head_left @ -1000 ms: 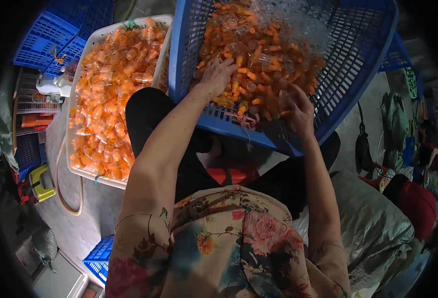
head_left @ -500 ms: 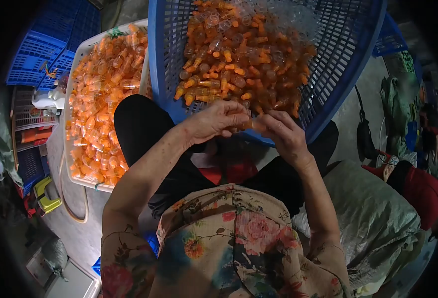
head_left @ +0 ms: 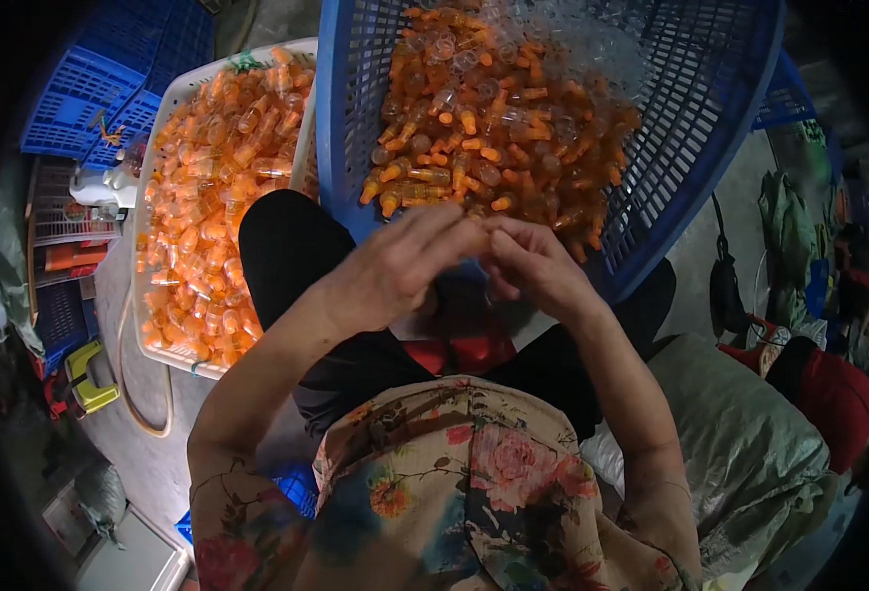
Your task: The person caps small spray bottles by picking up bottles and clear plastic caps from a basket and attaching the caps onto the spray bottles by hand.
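My left hand (head_left: 400, 261) and my right hand (head_left: 538, 261) meet at their fingertips over the near rim of a large blue basket (head_left: 710, 158). Both are closed in a pinch round a small translucent orange plastic piece, mostly hidden by the fingers. Just beyond them in the basket lies a heap of small clear plastic pieces with orange tips (head_left: 494, 148), like little bottles or capsules. Clear pieces without orange (head_left: 582, 44) lie at the far side of that heap.
A white basket (head_left: 143, 295) full of similar orange pieces (head_left: 208, 236) stands at the left by my knee. Blue crates (head_left: 109, 69) are stacked at the far left, with a yellow stool-like item (head_left: 90, 379) nearer. A grey-green sack (head_left: 740, 433) bulges at my right.
My left hand has turned, its back now upward, and its fingers reach over to the right fingertips. The orange piece between the hands is now mostly covered. The view has shifted slightly.
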Demonstrator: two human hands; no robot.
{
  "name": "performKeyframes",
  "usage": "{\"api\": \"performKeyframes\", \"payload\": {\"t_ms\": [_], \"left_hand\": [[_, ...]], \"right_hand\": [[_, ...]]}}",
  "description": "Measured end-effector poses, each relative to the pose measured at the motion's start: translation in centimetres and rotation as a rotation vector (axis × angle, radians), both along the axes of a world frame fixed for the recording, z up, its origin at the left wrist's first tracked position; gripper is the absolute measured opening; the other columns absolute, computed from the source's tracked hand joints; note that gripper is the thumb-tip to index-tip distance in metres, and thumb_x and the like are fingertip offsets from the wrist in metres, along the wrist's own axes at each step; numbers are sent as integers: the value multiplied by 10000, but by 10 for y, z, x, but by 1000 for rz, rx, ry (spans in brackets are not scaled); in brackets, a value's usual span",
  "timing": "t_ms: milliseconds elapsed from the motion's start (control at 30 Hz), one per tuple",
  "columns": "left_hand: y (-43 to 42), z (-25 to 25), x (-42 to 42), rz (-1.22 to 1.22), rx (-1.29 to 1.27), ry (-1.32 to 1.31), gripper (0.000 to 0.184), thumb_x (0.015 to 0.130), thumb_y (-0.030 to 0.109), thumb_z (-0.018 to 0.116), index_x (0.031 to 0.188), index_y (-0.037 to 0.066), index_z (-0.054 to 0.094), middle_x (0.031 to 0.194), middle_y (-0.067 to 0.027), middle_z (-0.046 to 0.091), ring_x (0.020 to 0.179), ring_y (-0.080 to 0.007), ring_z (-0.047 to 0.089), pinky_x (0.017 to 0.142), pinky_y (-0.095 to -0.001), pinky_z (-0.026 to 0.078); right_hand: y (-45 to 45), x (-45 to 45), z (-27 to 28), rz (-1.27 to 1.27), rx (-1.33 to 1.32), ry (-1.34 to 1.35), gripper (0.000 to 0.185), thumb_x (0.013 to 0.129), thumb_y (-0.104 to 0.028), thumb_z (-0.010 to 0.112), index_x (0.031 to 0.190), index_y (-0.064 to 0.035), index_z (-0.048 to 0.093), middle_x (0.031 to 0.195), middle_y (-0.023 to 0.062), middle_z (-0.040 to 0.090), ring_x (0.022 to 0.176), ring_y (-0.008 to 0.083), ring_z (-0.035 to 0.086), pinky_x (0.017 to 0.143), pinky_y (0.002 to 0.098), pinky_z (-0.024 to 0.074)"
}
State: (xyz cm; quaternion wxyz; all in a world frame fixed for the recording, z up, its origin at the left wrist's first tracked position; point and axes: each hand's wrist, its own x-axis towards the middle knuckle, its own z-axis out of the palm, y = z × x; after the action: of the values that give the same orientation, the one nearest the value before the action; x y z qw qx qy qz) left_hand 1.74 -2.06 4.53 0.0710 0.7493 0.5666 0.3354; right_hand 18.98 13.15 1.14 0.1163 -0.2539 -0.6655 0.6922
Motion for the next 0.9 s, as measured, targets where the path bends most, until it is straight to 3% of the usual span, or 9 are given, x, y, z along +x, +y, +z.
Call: {"api": "performKeyframes", "payload": {"t_ms": [67,133,167,333,533,667,800,867,900], "left_hand": [[-21,24,-33,240,40,202,603,755,9,683,1312,40,455,1276,-192,462,1106,-364,529,924,-408,468],[-41,46,-57,777,-23,691,655,743,32,703,1346,55,448,1326,-209,445,1129,-375,518,952,-421,448],[-46,38,-68,861,86,633,667,739,37,705,1355,52,452,1353,-215,436,1124,-392,516,942,-419,454],[3,-19,-37,384,-333,118,505,752,-39,587,1250,1,512,1149,-209,575,1037,-393,573,876,-454,482],[67,-145,-13,180,-378,334,459,756,-22,552,1211,33,517,1065,-188,571,1031,-395,569,843,-443,478],[86,-101,-26,-16,-812,341,493,790,21,573,1274,30,481,1082,-202,546,1129,-380,517,933,-430,433],[69,-51,-38,256,-789,-279,401,866,138,630,1231,33,501,1088,-158,562,1004,-294,607,828,-372,507],[63,-63,-36,94,-847,-1263,339,883,172,653,1172,37,536,1049,-99,597,863,-184,646,665,-268,532],[60,-60,-29,91,-847,-1261,339,883,172,653,1172,37,536,1049,-99,597,863,-184,646,665,-268,532]], "right_hand": [[16,-25,-3,87,347,-39,303,903,-185,614,1151,-20,558,756,44,558,683,192,571,607,315,486],[65,-41,-36,-91,1230,-144,395,858,-239,659,1188,-49,553,975,92,589,942,293,565,802,407,474],[83,-52,-49,-88,1225,-134,395,858,-239,659,1188,-49,553,975,92,589,942,293,565,802,407,474],[127,-82,-89,-107,1513,-359,371,854,-156,630,1209,-93,541,1063,141,599,1016,363,550,837,465,458],[70,-37,-63,-241,929,-118,228,904,-119,555,1116,-42,587,1040,159,629,963,342,601,793,418,496],[38,21,-51,-168,726,-204,246,916,-136,564,1137,-34,600,1023,158,632,946,302,639,790,376,515],[21,49,-42,-250,433,-132,289,895,-62,588,1180,-17,568,1063,143,623,944,234,643,799,327,523],[10,44,-31,-286,425,-35,280,869,-29,603,1148,-18,591,1046,148,624,894,262,664,765,347,539],[3,40,-22,-223,576,-3,299,848,-10,623,1146,-19,591,1038,147,624,893,267,660,765,348,538]]}}
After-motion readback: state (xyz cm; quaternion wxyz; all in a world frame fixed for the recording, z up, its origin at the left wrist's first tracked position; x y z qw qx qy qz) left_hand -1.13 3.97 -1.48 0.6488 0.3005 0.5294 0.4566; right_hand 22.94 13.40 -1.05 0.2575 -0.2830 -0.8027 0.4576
